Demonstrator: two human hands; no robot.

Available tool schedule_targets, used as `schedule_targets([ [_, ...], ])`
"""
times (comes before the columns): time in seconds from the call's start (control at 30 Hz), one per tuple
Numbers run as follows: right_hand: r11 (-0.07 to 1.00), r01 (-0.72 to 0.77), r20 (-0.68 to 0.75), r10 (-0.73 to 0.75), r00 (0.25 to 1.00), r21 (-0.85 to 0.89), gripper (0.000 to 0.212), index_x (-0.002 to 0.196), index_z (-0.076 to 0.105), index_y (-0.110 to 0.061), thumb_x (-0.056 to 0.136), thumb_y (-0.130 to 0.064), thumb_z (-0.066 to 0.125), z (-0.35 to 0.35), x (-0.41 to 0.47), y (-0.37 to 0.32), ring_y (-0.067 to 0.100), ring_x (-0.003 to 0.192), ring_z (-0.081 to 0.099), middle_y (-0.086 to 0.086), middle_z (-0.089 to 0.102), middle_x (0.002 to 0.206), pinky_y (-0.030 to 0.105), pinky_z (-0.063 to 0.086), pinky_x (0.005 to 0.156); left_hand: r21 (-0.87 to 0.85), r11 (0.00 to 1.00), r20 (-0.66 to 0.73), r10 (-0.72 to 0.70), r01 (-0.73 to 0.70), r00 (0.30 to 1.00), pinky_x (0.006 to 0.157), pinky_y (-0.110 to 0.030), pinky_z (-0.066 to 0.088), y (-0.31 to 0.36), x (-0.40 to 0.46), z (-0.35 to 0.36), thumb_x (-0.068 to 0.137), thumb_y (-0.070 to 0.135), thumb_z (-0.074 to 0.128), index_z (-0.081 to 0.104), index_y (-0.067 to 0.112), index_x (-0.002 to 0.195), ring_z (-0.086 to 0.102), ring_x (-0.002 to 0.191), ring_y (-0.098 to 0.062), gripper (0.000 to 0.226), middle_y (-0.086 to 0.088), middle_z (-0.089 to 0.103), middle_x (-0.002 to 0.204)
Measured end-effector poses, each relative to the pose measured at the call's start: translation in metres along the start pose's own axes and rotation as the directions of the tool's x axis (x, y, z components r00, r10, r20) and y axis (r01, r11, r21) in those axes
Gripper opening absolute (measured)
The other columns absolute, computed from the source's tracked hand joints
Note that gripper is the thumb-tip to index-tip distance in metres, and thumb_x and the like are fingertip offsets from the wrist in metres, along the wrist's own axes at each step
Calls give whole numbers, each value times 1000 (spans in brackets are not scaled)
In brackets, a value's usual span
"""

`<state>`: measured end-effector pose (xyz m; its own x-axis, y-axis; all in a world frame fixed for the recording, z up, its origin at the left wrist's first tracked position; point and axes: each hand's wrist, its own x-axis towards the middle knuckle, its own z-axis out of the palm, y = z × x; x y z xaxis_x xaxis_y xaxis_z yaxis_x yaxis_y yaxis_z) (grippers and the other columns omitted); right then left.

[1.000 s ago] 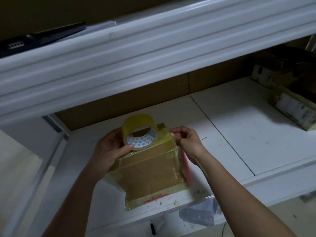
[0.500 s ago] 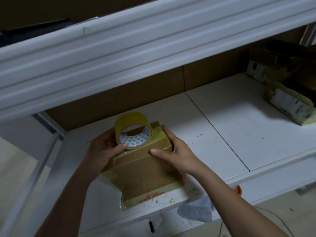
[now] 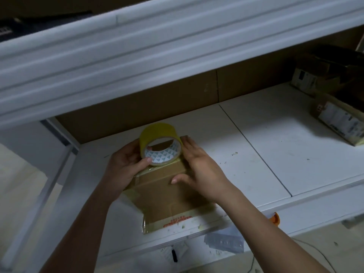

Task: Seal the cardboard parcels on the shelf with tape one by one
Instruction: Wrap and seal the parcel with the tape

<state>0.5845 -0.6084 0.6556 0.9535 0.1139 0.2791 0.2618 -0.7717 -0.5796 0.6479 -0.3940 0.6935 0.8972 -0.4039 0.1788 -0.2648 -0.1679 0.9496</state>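
a brown cardboard parcel (image 3: 163, 186) wrapped in yellowish tape is set at the front of the white shelf (image 3: 275, 150). a yellow tape roll (image 3: 159, 143) is gripped on its top by the left hand (image 3: 126, 164), thumb curled through the core. the right hand (image 3: 199, 166) is laid flat on the parcel's right side, fingers straight.

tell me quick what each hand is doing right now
Left hand: grips the yellow roll of tape.
Right hand: open, fingers flat on the brown cardboard parcel.

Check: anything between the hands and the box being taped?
Nothing visible. The right hand lies flat on the box, fingers along its right top edge. The left hand holds the tape roll against the box's far top edge.
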Motion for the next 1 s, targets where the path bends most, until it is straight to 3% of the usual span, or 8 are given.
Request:
schedule_targets([
  [0.2, 970, 35, 68, -19, 998, -241, 95, 156, 13, -19, 83, -70, 48, -11, 0, -1, 14, 150, 1, 0, 5, 164, 25, 3, 113, 61, 997, -227, 68, -56, 971, 74, -16, 55, 7, -8, -34, 84, -1, 70, 65, 44, 119, 71, 99, -9, 57, 10, 74, 107],
  [0.3, 921, 63, 129, -14, 992, -385, 93, 156, 8, -15, 88, -69, 40, -14, 3, -8, 15, 150, -8, 2, 0, 164, 30, -9, 115, 87, 994, -178, 75, -60, 981, 79, -16, 54, 11, -14, -46, 80, -7, 71, 72, 42, 110, 69, 103, -8, 57, 12, 74, 107],
  [0.4, 871, 59, 139, 11, 990, -488, 99, 155, 1, -8, 89, -65, 47, -10, 5, -20, 21, 150, -13, 9, -5, 163, 36, -15, 115, 182, 982, -173, 86, -54, 981, 81, -16, 54, 13, -15, -42, 83, -5, 70, 65, 35, 123, 67, 103, -8, 57, 9, 71, 108],
  [0.47, 881, 64, 135, 1, 991, -469, 104, 154, -3, -6, 87, -65, 49, -3, 5, -28, 23, 150, -12, 11, -7, 163, 34, -16, 112, 197, 979, -173, 88, -53, 981, 80, -17, 55, 12, -14, -36, 82, 1, 73, 60, 39, 128, 66, 102, -6, 62, 9, 67, 111],
  [0.63, 881, 70, 124, -12, 992, -469, 81, 155, 0, -11, 98, -55, 37, 8, 7, -27, 18, 151, -5, 8, -3, 163, 28, -14, 111, 152, 985, -173, 109, -83, 979, 78, -12, 53, 8, -15, -22, 84, 2, 71, 59, 51, 120, 66, 102, 0, 61, 20, 69, 108],
  [0.73, 881, 80, 135, -18, 991, -466, 75, 156, 0, -15, 101, -52, 35, 6, 7, -21, 14, 150, -5, 4, -4, 163, 25, -14, 110, 236, 970, -210, 105, -54, 972, 87, -22, 55, 14, -20, -56, 78, 2, 75, 68, 55, 109, 66, 103, -3, 61, 19, 70, 108],
  [0.9, 875, 59, 106, -8, 994, -480, 75, 156, 2, -12, 100, -42, 43, 7, 8, -29, 17, 151, -5, 6, -2, 164, 29, -12, 114, 404, 915, -152, 63, 4, 986, 77, -33, 50, 25, -35, -90, 64, 20, 65, 69, 60, 98, 63, 87, -11, 53, 1, 62, 95],
  [1.0, 868, 32, 41, -13, 999, -495, 82, 154, -2, -5, 98, -35, 49, 17, 8, -43, 23, 151, -7, 11, -3, 163, 36, -10, 117, 449, 894, -163, 89, -7, 983, 73, -21, 51, 23, -35, -88, 76, 9, 65, 67, 62, 99, 62, 85, -6, 58, -2, 60, 99],
])
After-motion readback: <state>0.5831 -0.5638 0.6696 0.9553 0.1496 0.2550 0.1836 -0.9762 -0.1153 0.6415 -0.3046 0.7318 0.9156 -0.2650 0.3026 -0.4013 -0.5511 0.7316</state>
